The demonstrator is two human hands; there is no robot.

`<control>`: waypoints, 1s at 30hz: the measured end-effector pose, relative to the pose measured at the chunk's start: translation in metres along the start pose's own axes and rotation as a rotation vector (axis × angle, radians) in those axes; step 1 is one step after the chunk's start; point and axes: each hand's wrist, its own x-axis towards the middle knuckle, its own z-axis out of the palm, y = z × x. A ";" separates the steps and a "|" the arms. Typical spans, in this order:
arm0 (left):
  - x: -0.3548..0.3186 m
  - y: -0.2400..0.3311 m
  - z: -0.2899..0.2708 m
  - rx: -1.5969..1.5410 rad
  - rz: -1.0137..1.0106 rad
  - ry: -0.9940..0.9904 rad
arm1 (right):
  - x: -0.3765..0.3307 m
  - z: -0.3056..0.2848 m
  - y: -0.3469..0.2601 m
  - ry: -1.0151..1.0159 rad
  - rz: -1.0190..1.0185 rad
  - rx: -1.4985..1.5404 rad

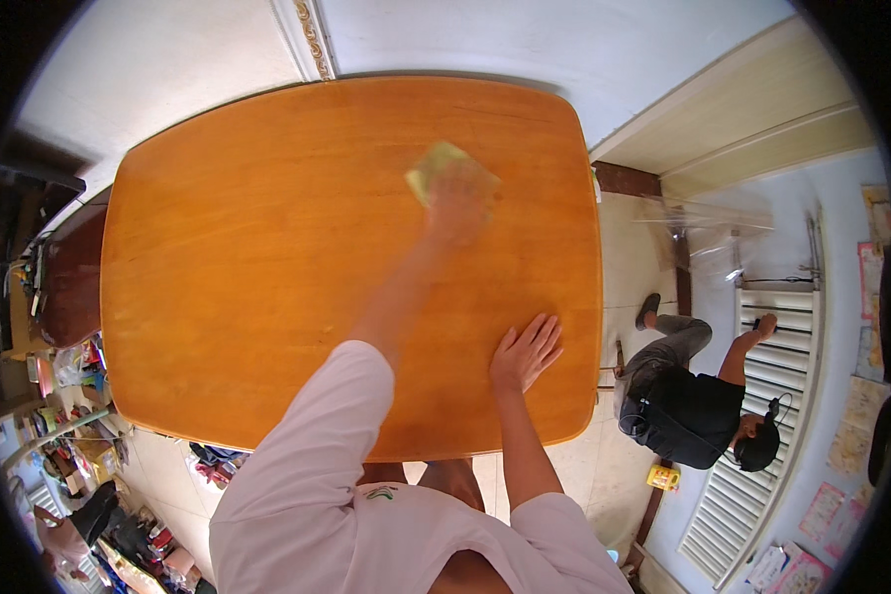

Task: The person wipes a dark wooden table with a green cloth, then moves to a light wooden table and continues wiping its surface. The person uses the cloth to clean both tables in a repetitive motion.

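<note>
A yellow cloth (434, 163) lies on the orange-brown wooden table (267, 247), toward its far right part. My left hand (460, 203) presses down on it at the end of a stretched arm, blurred by motion, so single fingers do not show clearly. Nearer to me, by the table's right side, my right hand (528, 353) rests flat on the wood with its fingers stretched out and holds nothing.
The table's far edge stands against a white wall (515, 40). To the right, another person (693, 406) in dark clothes crouches with one hand at a white radiator (762, 396); a yellow container (663, 478) stands nearby. Cluttered goods (79, 445) fill the left side.
</note>
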 end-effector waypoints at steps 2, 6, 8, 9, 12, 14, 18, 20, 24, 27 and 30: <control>0.000 0.060 -0.010 -0.280 0.154 0.010 | 0.000 0.001 0.003 0.006 0.012 -0.006; -0.046 0.094 -0.015 -0.524 0.527 0.000 | -0.002 0.003 0.003 0.012 0.010 0.017; -0.063 0.075 -0.015 -0.626 0.681 -0.029 | -0.001 0.002 0.006 0.013 0.022 0.010; -0.059 0.061 -0.013 -0.499 0.671 -0.012 | -0.001 0.002 0.009 0.015 0.034 0.002; -0.034 -0.073 0.045 -0.268 0.298 -0.258 | -0.003 0.000 -0.010 0.021 -0.028 0.054; -0.015 -0.126 0.027 -0.117 0.066 -0.257 | 0.000 0.000 0.009 0.024 0.020 0.006; -0.090 -0.311 0.018 0.232 -0.537 -0.008 | -0.003 0.002 -0.010 0.037 -0.045 0.065; -0.076 -0.247 -0.017 0.071 -1.044 -0.103 | 0.001 0.004 0.018 0.061 0.013 -0.007; -0.064 -0.262 -0.005 0.044 -1.232 0.031 | 0.000 0.004 0.010 0.058 -0.015 0.030; -0.023 -0.245 0.042 0.199 -0.982 0.107 | -0.001 0.002 -0.001 0.032 -0.030 0.043; 0.036 -0.125 0.054 0.110 -0.545 0.069 | -0.001 0.003 0.004 0.027 -0.017 0.033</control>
